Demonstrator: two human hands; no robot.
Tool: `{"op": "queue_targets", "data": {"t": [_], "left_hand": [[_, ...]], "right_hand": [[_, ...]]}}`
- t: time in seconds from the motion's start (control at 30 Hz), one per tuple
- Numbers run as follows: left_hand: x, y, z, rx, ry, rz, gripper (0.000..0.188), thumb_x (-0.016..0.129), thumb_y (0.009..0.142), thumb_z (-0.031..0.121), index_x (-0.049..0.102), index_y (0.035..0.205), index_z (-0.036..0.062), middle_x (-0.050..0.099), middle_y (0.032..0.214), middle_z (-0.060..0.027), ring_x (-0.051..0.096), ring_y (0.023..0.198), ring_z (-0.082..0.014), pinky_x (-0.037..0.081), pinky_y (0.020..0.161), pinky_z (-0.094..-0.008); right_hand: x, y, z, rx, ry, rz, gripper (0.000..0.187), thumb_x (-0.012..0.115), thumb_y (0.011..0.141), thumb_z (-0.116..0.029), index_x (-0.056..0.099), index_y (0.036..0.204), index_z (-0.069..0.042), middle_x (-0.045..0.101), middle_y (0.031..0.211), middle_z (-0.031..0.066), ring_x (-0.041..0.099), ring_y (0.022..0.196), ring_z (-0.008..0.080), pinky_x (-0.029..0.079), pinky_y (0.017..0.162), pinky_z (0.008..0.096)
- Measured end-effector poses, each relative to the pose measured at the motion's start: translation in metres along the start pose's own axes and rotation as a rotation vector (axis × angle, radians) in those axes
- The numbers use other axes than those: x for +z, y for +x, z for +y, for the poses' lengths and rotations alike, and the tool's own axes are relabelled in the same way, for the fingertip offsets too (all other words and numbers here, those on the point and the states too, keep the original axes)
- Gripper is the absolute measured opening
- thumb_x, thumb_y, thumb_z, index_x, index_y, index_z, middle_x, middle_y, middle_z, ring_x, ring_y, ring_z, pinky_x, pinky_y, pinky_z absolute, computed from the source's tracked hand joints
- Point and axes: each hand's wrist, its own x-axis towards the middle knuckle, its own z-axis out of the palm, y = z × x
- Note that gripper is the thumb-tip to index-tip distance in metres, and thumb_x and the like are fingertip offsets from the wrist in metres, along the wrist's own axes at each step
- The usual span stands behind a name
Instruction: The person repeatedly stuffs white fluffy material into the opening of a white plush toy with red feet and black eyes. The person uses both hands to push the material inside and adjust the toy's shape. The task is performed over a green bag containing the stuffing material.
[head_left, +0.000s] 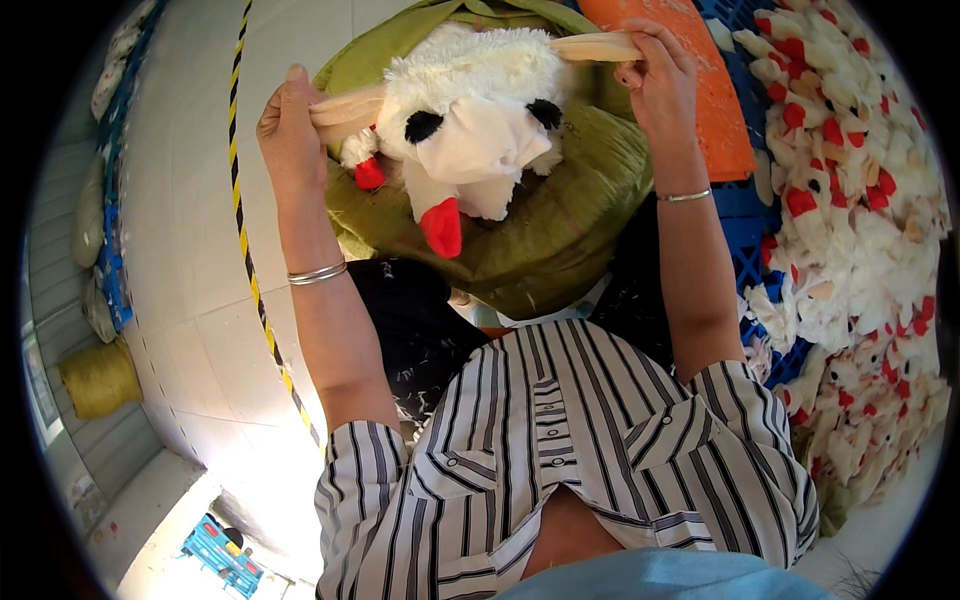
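A white plush animal skin (480,110), limp and apparently unstuffed, hangs stretched between my hands. It has fluffy fur, black eye patches, long beige ears and red tips on its limbs. On the left, my left hand (293,130) pinches the end of one ear. My right hand (657,80) grips the tip of the other ear at the upper right, its fingers closed. Beneath the plush lies a large olive-green cloth sack (560,245), bunched up in front of my knees. Whatever the sack holds is hidden.
Several similar white and red plush skins (850,200) are heaped along the right side, by blue plastic crates (745,235). An orange sheet or sack (700,90) lies behind my right hand. Yellow-black tape (243,215) runs along the tiled floor at left. A yellow bundle (102,380) stands farther left.
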Motion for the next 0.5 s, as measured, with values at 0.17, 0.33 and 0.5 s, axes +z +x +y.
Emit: {"op": "queue_targets", "data": {"t": [0.17,0.33,0.5], "left_hand": [[0.017,0.000,0.017,0.055,0.039,0.396,0.025,0.064,0.095,0.025,0.062,0.080,0.0046,0.060,0.077,-0.0010,0.054,0.071,-0.0098,0.046,0.068,-0.0252],[0.036,-0.007,0.009,0.421,0.489,0.286,0.025,0.066,0.093,0.023,0.064,0.099,-0.0007,0.063,0.091,-0.0050,0.058,0.082,-0.0142,0.049,0.078,-0.0284],[0.092,-0.056,-0.010,0.393,0.737,-0.432,0.037,0.073,0.088,0.030,0.066,0.111,0.0020,0.068,0.104,-0.0078,0.063,0.094,-0.0156,0.049,0.086,-0.0297]], "right_hand": [[0.015,-0.008,0.003,0.040,-0.042,-0.143,0.022,0.051,0.100,-0.010,0.066,0.115,-0.003,0.065,0.090,0.0048,0.052,0.063,0.0082,0.043,0.058,0.0228],[0.054,-0.028,0.004,0.222,-0.217,-0.360,0.023,0.049,0.101,-0.010,0.068,0.111,-0.003,0.067,0.094,0.0044,0.064,0.075,0.0100,0.048,0.067,0.0230],[0.068,-0.034,0.003,0.215,-0.234,-0.441,0.023,0.048,0.101,-0.010,0.067,0.111,-0.003,0.070,0.097,0.0056,0.069,0.085,0.0133,0.049,0.072,0.0239]]}}
